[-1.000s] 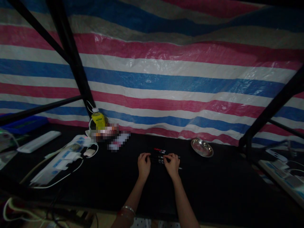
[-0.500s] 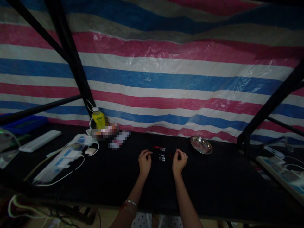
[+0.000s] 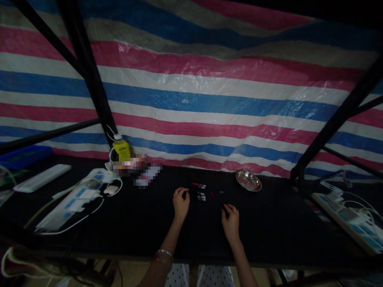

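Several small items with silvery ends lie in a stack of rows on the black table (image 3: 134, 223); the top one (image 3: 196, 184) is red, the lower ones (image 3: 201, 197) dark. My left hand (image 3: 181, 202) is at their left ends, fingers curled; whether it grips one is too dark to tell. To their right lie a small red piece (image 3: 212, 195) and a tiny pale piece (image 3: 221, 192). Nearer the front edge, my right hand (image 3: 230, 219) rests with bent fingers near a dark speck at its fingertips, too small to name.
A round metal dish (image 3: 248, 181) sits at the back right. On the left are a yellow bottle (image 3: 121, 149), power strips with cables (image 3: 70, 201) and a blue tray (image 3: 26, 156). Another power strip (image 3: 347, 219) lies at the right, beside black frame posts (image 3: 326, 131).
My right hand has moved toward the front edge, away from the red piece, which now lies uncovered along with the tiny pale piece. My left hand stays beside the rows. The view has shifted slightly.
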{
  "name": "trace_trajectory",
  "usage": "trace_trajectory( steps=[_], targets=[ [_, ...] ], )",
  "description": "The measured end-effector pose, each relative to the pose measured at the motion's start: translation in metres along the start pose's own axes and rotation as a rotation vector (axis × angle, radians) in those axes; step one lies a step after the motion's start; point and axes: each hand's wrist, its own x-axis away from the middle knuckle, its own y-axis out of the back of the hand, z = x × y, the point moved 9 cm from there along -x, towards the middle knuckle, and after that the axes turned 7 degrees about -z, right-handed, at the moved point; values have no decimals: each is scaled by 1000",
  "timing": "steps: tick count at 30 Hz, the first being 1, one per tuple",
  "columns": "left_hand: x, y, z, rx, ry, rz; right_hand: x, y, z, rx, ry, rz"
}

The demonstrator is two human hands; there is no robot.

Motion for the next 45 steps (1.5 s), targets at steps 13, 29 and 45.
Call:
trace_trajectory(
  steps=[13, 29, 45],
  targets=[
    [34, -14, -79, -171, -508, 257, -8, -4, 8, -13, -18, 86],
    [115, -68, -116, -168, -683, 805, -22, -33, 44, 437, 122, 438],
    [111, -80, -98, -94, -410, 899, -8, -16, 39, 17, -99, 152]
  ],
)
